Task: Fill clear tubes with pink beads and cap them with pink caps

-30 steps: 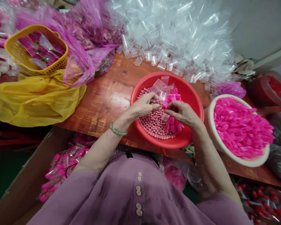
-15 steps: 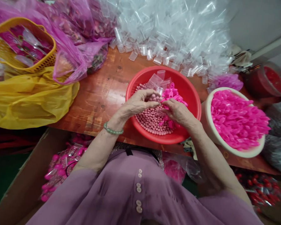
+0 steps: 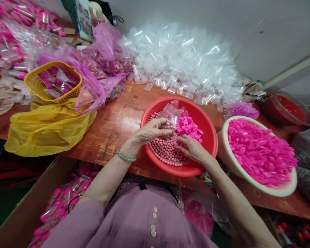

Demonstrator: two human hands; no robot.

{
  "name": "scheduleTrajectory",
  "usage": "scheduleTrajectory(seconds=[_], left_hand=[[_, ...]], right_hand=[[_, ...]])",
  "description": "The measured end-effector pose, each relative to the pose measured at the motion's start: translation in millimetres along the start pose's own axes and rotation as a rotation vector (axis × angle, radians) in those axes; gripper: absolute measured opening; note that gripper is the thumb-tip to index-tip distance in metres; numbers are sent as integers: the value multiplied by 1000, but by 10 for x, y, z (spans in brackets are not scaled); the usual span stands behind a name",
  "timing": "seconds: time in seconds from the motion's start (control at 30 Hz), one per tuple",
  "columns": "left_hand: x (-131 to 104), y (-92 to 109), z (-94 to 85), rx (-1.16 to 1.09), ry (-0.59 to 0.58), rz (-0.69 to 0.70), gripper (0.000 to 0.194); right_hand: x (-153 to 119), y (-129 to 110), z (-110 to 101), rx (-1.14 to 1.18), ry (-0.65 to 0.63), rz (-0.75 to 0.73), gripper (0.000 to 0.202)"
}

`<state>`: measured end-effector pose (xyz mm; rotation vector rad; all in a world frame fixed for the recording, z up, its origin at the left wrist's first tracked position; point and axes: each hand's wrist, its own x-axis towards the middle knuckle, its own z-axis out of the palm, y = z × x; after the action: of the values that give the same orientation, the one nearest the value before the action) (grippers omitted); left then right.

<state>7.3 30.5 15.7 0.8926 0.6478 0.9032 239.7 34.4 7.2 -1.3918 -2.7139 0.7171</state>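
Note:
A red basin point(image 3: 212, 139) holds dusty-pink beads point(image 3: 167, 151), bright pink plastic pieces point(image 3: 188, 127) and a few clear plastic tubes point(image 3: 174, 105). Over the beads at the basin's left is my left hand point(image 3: 155, 130), fingers curled with the thumb toward the fingertips; what lies between them is too small to make out. My right hand point(image 3: 189, 147) is bent over the beads near the basin's middle, its fingertips pinched by a small bright pink bit. A narrow gap separates the two hands. A green bead bracelet point(image 3: 126, 156) circles my left wrist.
To the right stands a cream bucket point(image 3: 223, 137) heaped with pink pieces. Clear tubes point(image 3: 181, 58) form a large pile behind the basin. At the left are a yellow basket point(image 3: 33, 81), a yellow bag point(image 3: 49, 129) and a purple bag point(image 3: 93, 93). A clear container point(image 3: 308, 117) stands far right.
The view has tilted upward, so the table's contents sit lower and more shows at the back. My hands have drawn slightly apart, the right one now lower among the beads.

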Motion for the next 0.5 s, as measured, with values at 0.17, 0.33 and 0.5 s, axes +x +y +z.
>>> scheduleTrajectory(seconds=[0.17, 0.33, 0.5], left_hand=[[-36, -36, 106, -130, -85, -49, 47], [-44, -75, 204, -162, -1, -19, 50], [-23, -78, 178, -67, -44, -59, 39]], right_hand=[[39, 50, -61, 720, 178, 142, 31], [37, -6, -108, 1078, 169, 254, 37], [38, -51, -154, 1071, 258, 216, 37]])
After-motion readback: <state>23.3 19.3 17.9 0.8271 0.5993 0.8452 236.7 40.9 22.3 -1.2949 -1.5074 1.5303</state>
